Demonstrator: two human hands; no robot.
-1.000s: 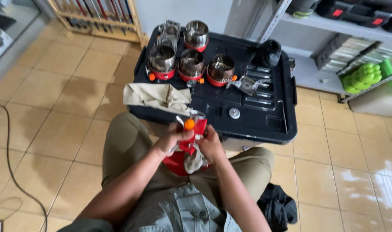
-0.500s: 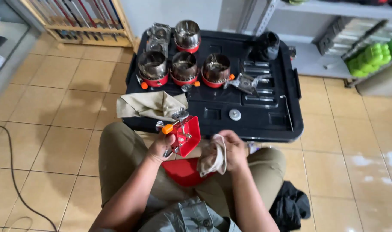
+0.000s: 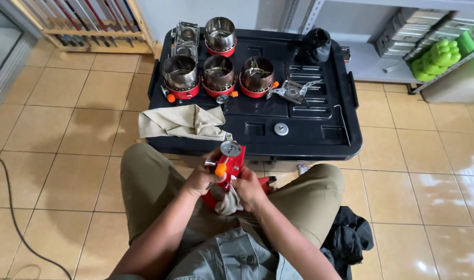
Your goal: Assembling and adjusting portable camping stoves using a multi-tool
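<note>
I sit with a small red camping stove [image 3: 232,161] held over my lap. My left hand [image 3: 201,179] grips its left side beside the orange knob [image 3: 221,169]. My right hand [image 3: 247,189] presses a grey rag [image 3: 227,202] against the stove's lower part. A round metal burner cap tops the stove. Part of a red piece [image 3: 267,182] shows behind my right hand.
A black plastic lid [image 3: 320,129] in front of my knees carries several red stoves with metal windshields [image 3: 218,72], a beige cloth [image 3: 182,122], a loose metal disc [image 3: 281,129] and a folding pot support [image 3: 294,91]. A black bag [image 3: 348,238] lies at my right; a cable [image 3: 11,207] runs left.
My right hand with the rag came back from the right onto the stove. The stove now stands more upright between both hands.
</note>
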